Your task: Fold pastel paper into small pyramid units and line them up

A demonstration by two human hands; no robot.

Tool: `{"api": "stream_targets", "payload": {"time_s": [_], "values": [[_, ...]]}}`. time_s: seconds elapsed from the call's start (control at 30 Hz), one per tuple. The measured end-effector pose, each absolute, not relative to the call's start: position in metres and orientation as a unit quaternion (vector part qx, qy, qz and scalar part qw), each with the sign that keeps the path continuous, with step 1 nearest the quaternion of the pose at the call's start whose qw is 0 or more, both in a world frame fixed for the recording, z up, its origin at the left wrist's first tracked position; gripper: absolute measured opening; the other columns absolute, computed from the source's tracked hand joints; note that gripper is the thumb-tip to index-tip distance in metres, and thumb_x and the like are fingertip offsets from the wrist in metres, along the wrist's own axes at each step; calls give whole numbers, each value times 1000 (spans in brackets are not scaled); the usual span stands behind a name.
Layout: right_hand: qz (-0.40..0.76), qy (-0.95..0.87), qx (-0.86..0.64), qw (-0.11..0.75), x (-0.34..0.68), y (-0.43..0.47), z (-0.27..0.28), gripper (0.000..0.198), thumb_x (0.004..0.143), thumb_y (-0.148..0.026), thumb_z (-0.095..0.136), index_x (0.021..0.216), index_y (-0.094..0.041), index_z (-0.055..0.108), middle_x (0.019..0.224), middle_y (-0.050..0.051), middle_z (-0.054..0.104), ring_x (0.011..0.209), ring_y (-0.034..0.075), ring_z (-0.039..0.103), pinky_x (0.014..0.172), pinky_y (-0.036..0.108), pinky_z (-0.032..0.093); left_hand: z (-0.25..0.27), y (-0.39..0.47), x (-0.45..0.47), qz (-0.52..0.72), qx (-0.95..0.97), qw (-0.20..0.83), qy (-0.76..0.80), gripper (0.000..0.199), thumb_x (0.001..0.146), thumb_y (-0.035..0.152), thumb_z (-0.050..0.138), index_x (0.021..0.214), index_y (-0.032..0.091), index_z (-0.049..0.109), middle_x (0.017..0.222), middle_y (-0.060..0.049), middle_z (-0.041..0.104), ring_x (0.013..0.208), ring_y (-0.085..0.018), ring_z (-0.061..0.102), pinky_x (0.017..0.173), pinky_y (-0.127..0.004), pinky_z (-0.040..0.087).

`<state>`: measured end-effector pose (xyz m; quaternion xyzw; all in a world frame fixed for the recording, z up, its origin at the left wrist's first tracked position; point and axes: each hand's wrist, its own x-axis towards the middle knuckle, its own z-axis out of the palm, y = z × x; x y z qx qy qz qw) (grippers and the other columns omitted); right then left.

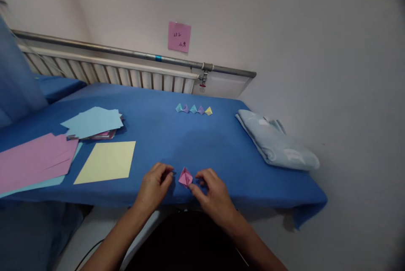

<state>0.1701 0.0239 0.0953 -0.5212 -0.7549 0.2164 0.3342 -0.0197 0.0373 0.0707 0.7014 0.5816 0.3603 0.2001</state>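
Note:
A small pink folded-paper piece [185, 177] rests on the blue cloth near the front edge, between my two hands. My left hand [155, 183] is just left of it, apart from the paper, with thumb and fingers curved and a gap between them. On the other side, my right hand [211, 191] has its thumb tip at the paper's lower right edge. Its index finger is raised clear to the right, so the hand is open rather than gripping. Farther back, several small folded-paper pieces [193, 109] in teal, purple and yellow lie in a row.
Left of my hands lies a yellow sheet [109, 162]. Beyond are a stack topped with light-blue paper [93, 122] and pink sheets [38, 159]. A folded pale blanket [276, 140] lies at the right. A radiator [126, 75] and a pipe run along the wall.

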Motion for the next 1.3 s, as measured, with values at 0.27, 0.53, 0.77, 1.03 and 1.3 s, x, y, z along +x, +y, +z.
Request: {"api": "stream_targets", "payload": {"time_s": [0.27, 0.53, 0.77, 1.03, 1.3], "values": [[177, -804, -515, 238, 164, 30, 96, 15, 78, -14, 54, 92, -19, 58, 92, 4, 55, 83, 17, 54, 76, 30, 45, 81, 43, -5, 266, 762, 188, 559, 22, 78, 10, 45, 78, 20, 65, 84, -5, 58, 81, -19, 55, 76, -33, 44], [163, -800, -507, 277, 181, 38, 95, 38, 63, 1, 43, 92, -20, 57, 99, 6, 56, 97, 19, 52, 89, 34, 42, 81, 32, -1, 254, 774, 211, 540, 26, 71, 1, 45, 68, 20, 63, 80, -3, 59, 81, -19, 54, 78, -34, 42], [117, -768, -544, 318, 166, 40, 93, 7, 79, -22, 58, 85, -19, 60, 102, 9, 58, 100, 24, 51, 88, 39, 40, 72, 35, -13, 311, 743, 210, 555, 27, 73, 1, 41, 75, 19, 60, 84, -4, 58, 85, -19, 55, 80, -34, 45], [84, -777, -582, 227, 152, 51, 85, 12, 82, -19, 55, 72, -18, 63, 109, 13, 60, 97, 27, 52, 82, 40, 38, 67, 35, -13, 337, 730, 219, 553, 26, 73, 2, 41, 77, 20, 59, 85, -3, 58, 86, -19, 55, 80, -35, 46], [82, -796, -566, 196, 147, 51, 88, 15, 86, -16, 50, 87, -18, 64, 109, 11, 63, 100, 27, 52, 83, 41, 36, 66, 36, -14, 340, 728, 218, 554, 24, 73, 3, 43, 76, 21, 60, 84, -2, 57, 85, -19, 55, 79, -34, 46]]}}
